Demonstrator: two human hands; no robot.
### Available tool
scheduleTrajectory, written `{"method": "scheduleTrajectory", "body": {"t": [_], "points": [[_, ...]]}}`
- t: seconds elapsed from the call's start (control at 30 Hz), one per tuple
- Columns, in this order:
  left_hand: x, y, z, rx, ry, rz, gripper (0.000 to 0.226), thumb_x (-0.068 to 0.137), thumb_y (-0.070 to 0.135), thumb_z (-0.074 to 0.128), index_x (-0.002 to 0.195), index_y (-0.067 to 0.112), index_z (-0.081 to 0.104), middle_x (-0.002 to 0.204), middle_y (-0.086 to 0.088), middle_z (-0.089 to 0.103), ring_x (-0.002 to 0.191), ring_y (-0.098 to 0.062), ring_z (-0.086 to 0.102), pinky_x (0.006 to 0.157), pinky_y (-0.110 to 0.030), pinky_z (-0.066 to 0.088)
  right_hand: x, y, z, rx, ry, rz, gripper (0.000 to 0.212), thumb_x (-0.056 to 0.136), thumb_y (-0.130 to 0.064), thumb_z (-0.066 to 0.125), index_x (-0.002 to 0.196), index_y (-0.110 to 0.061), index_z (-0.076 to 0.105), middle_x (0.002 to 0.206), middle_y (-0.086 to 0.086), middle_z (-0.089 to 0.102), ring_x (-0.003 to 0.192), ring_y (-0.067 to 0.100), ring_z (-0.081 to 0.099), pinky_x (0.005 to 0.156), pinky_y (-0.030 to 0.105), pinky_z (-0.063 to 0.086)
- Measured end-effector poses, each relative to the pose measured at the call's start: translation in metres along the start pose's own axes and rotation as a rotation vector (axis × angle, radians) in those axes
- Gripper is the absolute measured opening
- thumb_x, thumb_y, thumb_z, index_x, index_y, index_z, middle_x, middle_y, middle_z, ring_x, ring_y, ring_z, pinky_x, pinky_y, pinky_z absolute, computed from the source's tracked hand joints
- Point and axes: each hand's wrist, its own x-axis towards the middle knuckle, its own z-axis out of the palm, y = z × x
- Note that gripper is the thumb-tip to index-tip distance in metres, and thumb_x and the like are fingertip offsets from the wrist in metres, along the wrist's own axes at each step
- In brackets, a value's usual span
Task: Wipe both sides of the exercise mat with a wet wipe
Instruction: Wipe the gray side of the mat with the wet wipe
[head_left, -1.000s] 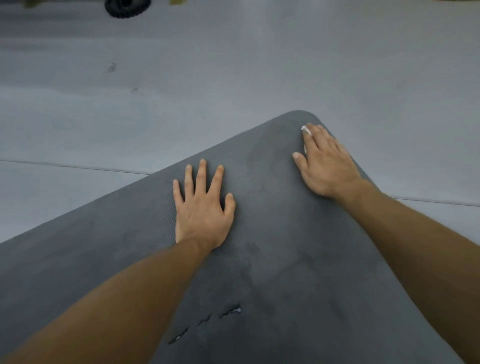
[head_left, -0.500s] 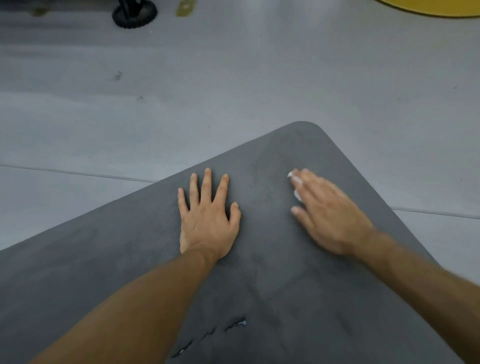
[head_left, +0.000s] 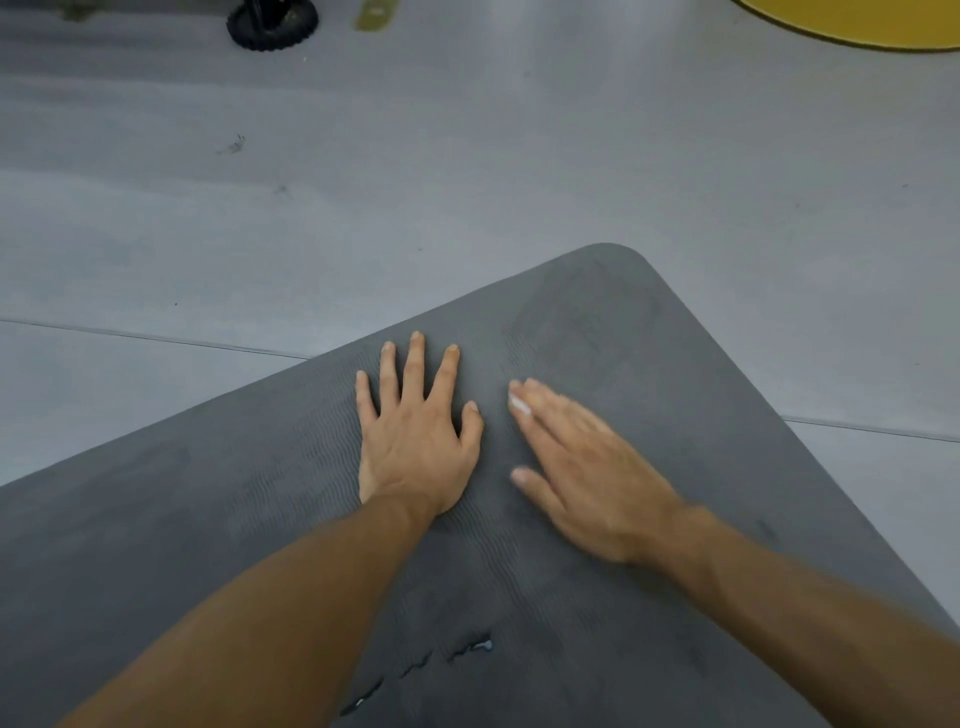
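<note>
The exercise mat (head_left: 691, 395) lay flat on the grey floor (head_left: 467, 171), dark grey and finely ribbed, with one rounded corner pointing away from the person.

The left hand (head_left: 415, 441) rested palm down on the mat, short of that corner and near the mat's left edge. Its fingers (head_left: 415, 364) were straight and spread apart, and it held nothing.

The right hand (head_left: 587, 467) lay just beside it on the mat, toward the mat's right edge and apart from the left thumb. It was blurred. Its fingers (head_left: 550, 415) were straight and close together, flat on the surface, with the thumb set out to the side. A small white strip of the wet wipe (head_left: 519, 404) showed at the fingertips, pressed against the mat under them. The rest of the wipe was hidden by the hand.

Nearer the person than both hands, a short row of small tears (head_left: 467, 649) broke the mat's surface.

Beyond the mat's corner, a thin seam (head_left: 156, 338) ran across the floor. Well past the mat, a black toothed wheel (head_left: 272, 26) stood at the far left. An olive strip (head_left: 376, 15) lay just beside it. The curved edge of a yellow thing (head_left: 857, 26) showed at the far right.
</note>
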Motion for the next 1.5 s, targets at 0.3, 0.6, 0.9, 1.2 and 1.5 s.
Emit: {"method": "scheduleTrajectory", "body": {"t": [0.3, 0.6, 0.9, 1.2, 1.5], "points": [[0.0, -0.001, -0.002, -0.004, -0.018, 0.01, 0.073, 0.096, 0.059, 0.006, 0.165, 0.035, 0.002, 0.174, -0.002, -0.007, 0.159, -0.028, -0.014, 0.127, -0.057, -0.004, 0.014, 0.084, -0.015, -0.075, 0.137, 0.339, 0.074, 0.106, -0.054, 0.016, 0.164, -0.009, 0.021, 0.172, 0.007, 0.018, 0.159, 0.021, 0.013, 0.129, 0.038, 0.012], [0.001, 0.0, -0.002, -0.011, -0.008, 0.003, 0.073, 0.096, 0.058, 0.009, 0.165, 0.035, 0.005, 0.174, -0.002, -0.006, 0.159, -0.028, -0.013, 0.127, -0.057, -0.004, 0.026, 0.046, -0.006, 0.04, 0.109, 0.297, 0.081, 0.103, -0.057, 0.015, 0.163, -0.002, 0.019, 0.173, 0.011, 0.012, 0.16, 0.021, 0.005, 0.128, 0.031, 0.002], [0.0, -0.001, -0.002, -0.008, 0.002, 0.005, 0.072, 0.097, 0.058, 0.01, 0.165, 0.034, 0.006, 0.174, -0.002, -0.005, 0.159, -0.028, -0.011, 0.127, -0.056, -0.003, -0.029, 0.006, 0.002, -0.1, 0.003, -0.004, 0.07, 0.109, -0.052, 0.017, 0.165, -0.011, 0.018, 0.173, 0.002, 0.016, 0.16, 0.013, 0.008, 0.128, 0.032, 0.008], [0.0, -0.003, -0.001, -0.017, -0.002, 0.011, 0.071, 0.098, 0.059, 0.01, 0.165, 0.037, 0.006, 0.174, -0.001, -0.004, 0.159, -0.028, -0.012, 0.127, -0.056, -0.004, 0.034, 0.088, -0.02, 0.018, 0.109, 0.416, 0.076, 0.105, -0.052, 0.019, 0.164, -0.005, 0.016, 0.172, 0.01, 0.014, 0.159, 0.021, 0.01, 0.13, 0.038, 0.012], [0.0, -0.001, -0.001, -0.019, 0.016, 0.007, 0.071, 0.098, 0.057, 0.012, 0.165, 0.036, 0.008, 0.174, -0.002, -0.002, 0.159, -0.028, -0.01, 0.127, -0.056, -0.003, -0.059, -0.023, 0.014, -0.01, 0.003, -0.02, 0.07, 0.11, -0.052, 0.025, 0.164, -0.009, 0.02, 0.174, 0.001, 0.006, 0.16, 0.013, -0.002, 0.128, 0.031, 0.006]]}}
